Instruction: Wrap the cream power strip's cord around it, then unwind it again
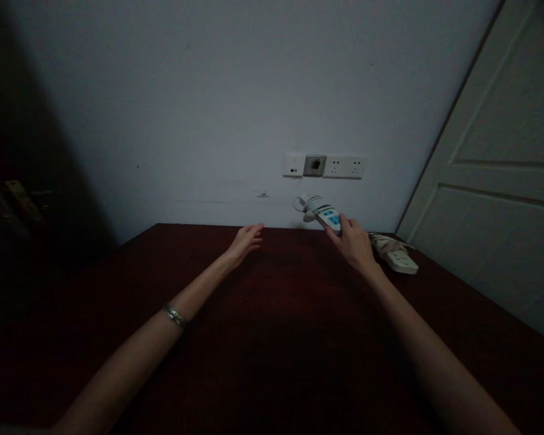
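My right hand (pixel 354 243) is closed around a white power strip with blue sockets (pixel 328 218), lifted off the dark red table (pixel 272 338) near its far edge. A coiled white cord (pixel 309 203) hangs bundled at the strip's far end. My left hand (pixel 246 239) hovers open above the table, fingers stretched toward the wall, holding nothing. A metal bracelet (pixel 174 315) circles my left wrist.
A second white power strip (pixel 396 255) lies on the table just right of my right hand. Wall sockets (pixel 324 165) sit in the grey wall above. A white door (pixel 503 199) stands at the right. Dark furniture is at the left.
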### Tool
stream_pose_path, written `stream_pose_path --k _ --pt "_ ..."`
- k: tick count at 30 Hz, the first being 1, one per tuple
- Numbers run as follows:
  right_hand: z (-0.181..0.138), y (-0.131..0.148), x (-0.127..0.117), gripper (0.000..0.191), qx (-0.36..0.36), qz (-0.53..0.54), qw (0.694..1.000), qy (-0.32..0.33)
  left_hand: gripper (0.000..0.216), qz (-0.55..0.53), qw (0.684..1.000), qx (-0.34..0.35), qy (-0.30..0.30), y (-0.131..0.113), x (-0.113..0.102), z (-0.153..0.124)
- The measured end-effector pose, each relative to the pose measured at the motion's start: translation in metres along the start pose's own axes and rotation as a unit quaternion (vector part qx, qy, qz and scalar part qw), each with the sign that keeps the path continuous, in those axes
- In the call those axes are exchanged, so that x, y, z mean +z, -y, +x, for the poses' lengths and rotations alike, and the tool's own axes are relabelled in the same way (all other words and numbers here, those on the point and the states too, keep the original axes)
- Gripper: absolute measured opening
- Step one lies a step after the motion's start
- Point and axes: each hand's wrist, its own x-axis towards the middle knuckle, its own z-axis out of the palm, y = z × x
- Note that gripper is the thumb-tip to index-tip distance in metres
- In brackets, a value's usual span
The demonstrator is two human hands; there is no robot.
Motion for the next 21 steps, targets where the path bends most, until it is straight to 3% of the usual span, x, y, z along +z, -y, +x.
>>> stream_pose_path --k 3,5,7,11,15,21 --pt "-0.004 0.040 -0.024 0.058 -0.071 0.035 0.996 -0.026 0.080 -0.262 0.954 -0.108 0.092 -0.028 0.002 -0.009" --pt "-0.011 0.066 -0.036 0.058 -0.121 0.053 0.991 -0.028 0.085 -0.313 0.937 -0.126 0.095 -0.043 -0.002 -0.015" --pt "-0.022 0.090 -0.046 0.058 -0.163 0.066 0.984 -0.024 0.075 -0.335 0.932 -0.113 0.085 -0.052 -0.007 -0.019" --pt "-0.040 0.127 -0.055 0.059 -0.193 0.080 0.978 -0.023 0.059 -0.370 0.924 -0.099 0.017 -0.059 -0.021 -0.026" --pt "-0.051 0.149 -0.053 0.060 -0.189 0.101 0.976 -0.035 0.051 -0.377 0.919 -0.111 -0.022 -0.050 -0.039 -0.028" --pt "-0.060 0.156 -0.041 0.058 -0.216 0.163 0.961 0.051 0.045 -0.272 0.953 -0.130 -0.007 -0.005 -0.077 -0.019"
